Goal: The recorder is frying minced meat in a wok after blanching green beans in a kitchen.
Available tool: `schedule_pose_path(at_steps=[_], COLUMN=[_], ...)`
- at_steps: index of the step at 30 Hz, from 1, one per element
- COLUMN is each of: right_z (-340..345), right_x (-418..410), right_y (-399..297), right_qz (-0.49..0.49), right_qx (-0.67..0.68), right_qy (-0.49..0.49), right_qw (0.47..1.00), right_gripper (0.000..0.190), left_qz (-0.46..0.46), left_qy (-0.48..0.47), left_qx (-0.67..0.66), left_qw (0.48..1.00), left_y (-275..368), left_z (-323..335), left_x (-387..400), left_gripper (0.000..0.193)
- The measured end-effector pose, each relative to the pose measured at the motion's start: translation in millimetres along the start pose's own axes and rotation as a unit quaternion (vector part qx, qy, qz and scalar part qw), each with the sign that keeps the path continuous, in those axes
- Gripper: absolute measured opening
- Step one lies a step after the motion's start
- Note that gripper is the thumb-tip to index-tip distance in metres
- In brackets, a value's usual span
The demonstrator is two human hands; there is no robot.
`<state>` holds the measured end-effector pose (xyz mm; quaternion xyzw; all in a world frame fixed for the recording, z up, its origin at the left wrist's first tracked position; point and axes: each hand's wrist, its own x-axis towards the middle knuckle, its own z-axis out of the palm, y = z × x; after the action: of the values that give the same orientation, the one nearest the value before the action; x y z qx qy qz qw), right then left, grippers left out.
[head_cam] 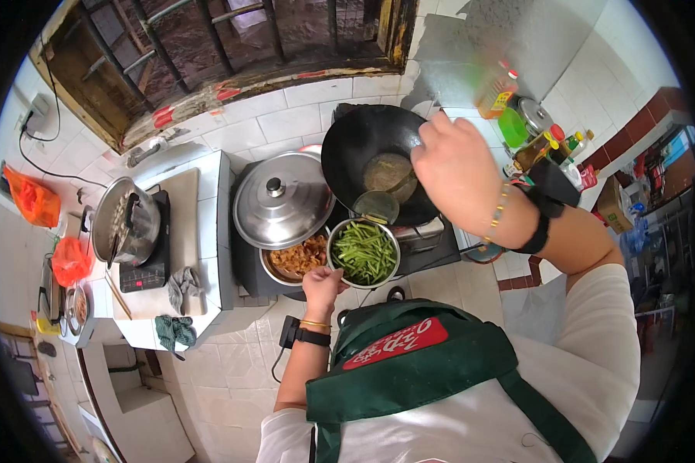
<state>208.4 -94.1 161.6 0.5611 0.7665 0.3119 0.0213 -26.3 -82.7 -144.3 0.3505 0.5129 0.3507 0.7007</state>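
My left hand point(322, 285) grips the rim of a steel bowl point(395, 263) of cut green beans point(364, 253). That bowl is beside the front of a black wok point(347, 144) with a shallow pool of liquid point(389, 173) in it. Over the wok's right side, my right hand point(453, 165) has curled fingers; a ladle point(376, 206) seems to run from it, its round bowl above the wok's front rim. My fingers hide most of the handle. Left of the beans, a metal basin point(269, 272) holds browned food pieces point(301, 256), partly under a steel lid point(282, 199) with a black knob.
At the left, a steel pot point(121, 223) with contents stands on an induction cooker point(145, 272), near cloths point(184, 289) and chopsticks point(119, 296). Oil and sauce bottles point(498, 95), a green bowl point(512, 128) and another lid point(536, 116) are back right. A barred window point(226, 52) lies behind.
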Motion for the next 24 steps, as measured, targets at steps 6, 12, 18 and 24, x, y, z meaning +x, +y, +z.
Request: schedule_pose_path(at_steps=[6,12,18,24], right_z=[-5.3,107.3,155.2,130.3], right_x=[7.6,20.8,26.8,34.1], right_y=[24.5,42.3,20.6,-0.8], right_qz=[0.04,0.117,0.104,0.085], right_qx=[0.007,-0.095,-0.133,-0.126], right_qy=[-0.004,-0.072,-0.12,-0.18], right_qw=[0.999,0.986,0.978,0.972], right_gripper=[0.008,0.012,0.015,0.018], left_qz=[0.004,0.013,0.004,-0.014], left_qy=[0.007,0.002,0.019,0.03], left_qx=[0.004,0.012,-0.004,0.0], left_qw=[1.0,1.0,1.0,0.999], left_y=[10.1,5.8,-2.3,2.4], left_z=[0.5,-2.4,-10.9,-12.6], left_x=[-5.8,-6.5,-10.8,-19.1], left_gripper=[0.02,0.02,0.018,0.02])
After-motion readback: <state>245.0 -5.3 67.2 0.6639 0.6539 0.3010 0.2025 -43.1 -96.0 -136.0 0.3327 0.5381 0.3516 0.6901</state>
